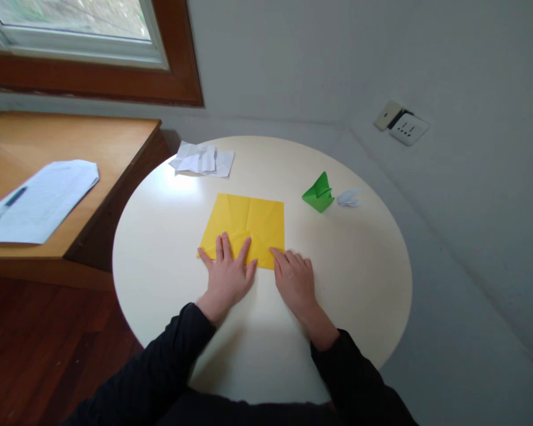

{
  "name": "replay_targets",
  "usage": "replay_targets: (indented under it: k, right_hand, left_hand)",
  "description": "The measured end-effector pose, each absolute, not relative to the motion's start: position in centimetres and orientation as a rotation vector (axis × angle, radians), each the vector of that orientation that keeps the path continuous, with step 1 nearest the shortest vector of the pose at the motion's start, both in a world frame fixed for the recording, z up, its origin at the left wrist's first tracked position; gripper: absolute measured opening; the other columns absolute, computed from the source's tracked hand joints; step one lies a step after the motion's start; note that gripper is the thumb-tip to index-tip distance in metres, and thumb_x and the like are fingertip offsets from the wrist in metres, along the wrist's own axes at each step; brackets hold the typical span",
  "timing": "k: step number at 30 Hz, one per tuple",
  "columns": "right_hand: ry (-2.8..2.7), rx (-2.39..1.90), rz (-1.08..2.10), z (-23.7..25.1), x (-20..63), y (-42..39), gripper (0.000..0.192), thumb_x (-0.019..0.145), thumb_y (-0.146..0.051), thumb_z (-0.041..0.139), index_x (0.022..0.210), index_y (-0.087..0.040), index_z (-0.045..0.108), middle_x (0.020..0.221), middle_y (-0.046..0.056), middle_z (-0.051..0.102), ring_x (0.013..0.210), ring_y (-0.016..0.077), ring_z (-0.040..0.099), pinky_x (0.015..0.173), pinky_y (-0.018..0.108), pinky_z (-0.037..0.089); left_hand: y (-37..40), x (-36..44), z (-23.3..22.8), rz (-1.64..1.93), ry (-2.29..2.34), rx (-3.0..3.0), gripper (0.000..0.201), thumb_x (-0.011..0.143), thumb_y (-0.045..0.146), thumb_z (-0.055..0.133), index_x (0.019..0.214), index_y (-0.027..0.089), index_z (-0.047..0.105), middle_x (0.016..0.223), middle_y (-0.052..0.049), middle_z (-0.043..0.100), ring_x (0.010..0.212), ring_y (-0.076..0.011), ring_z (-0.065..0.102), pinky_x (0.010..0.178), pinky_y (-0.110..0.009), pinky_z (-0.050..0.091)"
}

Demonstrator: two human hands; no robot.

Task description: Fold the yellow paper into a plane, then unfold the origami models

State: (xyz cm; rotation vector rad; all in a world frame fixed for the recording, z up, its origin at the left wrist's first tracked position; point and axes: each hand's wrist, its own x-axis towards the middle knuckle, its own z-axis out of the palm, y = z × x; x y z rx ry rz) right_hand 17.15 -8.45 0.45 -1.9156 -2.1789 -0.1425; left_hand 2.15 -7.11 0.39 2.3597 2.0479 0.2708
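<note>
A sheet of yellow paper (pixel 262 216) with crease lines lies flat on the round white table, its near edge towards me. My left hand (pixel 228 272) rests on the near left part of the sheet, fingers spread and pressing down. At the near right corner, my right hand (pixel 294 278) is closed, with the index finger and thumb on the paper's edge and the other fingers curled in. The hands cover parts of the near edge. Beyond the sheet to the right stands a folded green paper piece (pixel 320 194).
Beside the green piece lies a small crumpled white paper (pixel 349 198). Folded white papers (pixel 204 161) sit at the table's far left edge. A wooden desk (pixel 115 139) on the left bears printed sheets (pixel 57 195) and a pen (pixel 4 207). A wall socket (pixel 408 128) is at right.
</note>
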Motion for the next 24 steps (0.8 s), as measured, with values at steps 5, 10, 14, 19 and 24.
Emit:
replay_targets:
  k: [5,10,14,19,24]
  right_hand:
    - [-2.148,-1.897,-0.185,0.0,17.8,-8.9,0.028,0.09,-0.016,0.047,0.114,-0.022,0.06,0.083,0.004,0.064,0.078,0.0202,0.053,0.067,0.033,0.028]
    - [-2.083,-1.858,-0.215,-0.4,18.6,-9.3,0.03,0.09,-0.011,0.042,0.111,-0.019,0.061,0.079,0.005,0.064,0.074,0.0203,0.053,0.065,0.033,0.031]
    - [-1.977,-1.677,-0.193,-0.3,19.0,-9.7,0.03,0.091,-0.012,0.037,0.104,-0.015,0.063,0.078,0.006,0.063,0.074,0.02,0.054,0.067,0.033,0.037]
    - [-2.058,-1.356,-0.128,0.2,18.3,-10.4,0.03,0.091,-0.014,0.038,0.111,-0.013,0.06,0.101,0.011,0.065,0.099,0.0199,0.057,0.085,0.035,0.041]
    - [-2.377,-1.329,0.012,0.0,17.3,-10.6,0.038,0.093,-0.018,0.034,0.127,-0.012,0.051,0.132,0.012,0.052,0.125,0.0218,0.043,0.103,0.042,0.033]
  left_hand:
    - [-7.1,2.1,0.4,0.272,2.047,2.371,0.052,0.088,0.044,0.041,0.138,0.03,0.038,0.146,-0.023,0.028,0.134,-0.04,0.024,0.096,-0.073,0.01]
    - [-7.0,2.1,0.4,0.239,2.043,2.363,0.052,0.089,0.044,0.04,0.139,0.03,0.036,0.147,-0.021,0.028,0.135,-0.0404,0.024,0.096,-0.073,0.01]
    - [-7.0,2.0,0.4,0.229,2.026,2.364,0.052,0.089,0.044,0.04,0.139,0.03,0.036,0.148,-0.019,0.027,0.135,-0.0402,0.023,0.097,-0.073,0.01]
    - [-7.1,2.0,0.4,0.261,2.015,2.383,0.051,0.089,0.045,0.039,0.138,0.029,0.038,0.147,-0.02,0.029,0.135,-0.0398,0.024,0.097,-0.073,0.01]
    - [-7.1,1.7,0.4,0.271,2.009,2.394,0.052,0.089,0.045,0.037,0.138,0.026,0.039,0.146,-0.019,0.031,0.135,-0.0389,0.024,0.098,-0.072,0.01]
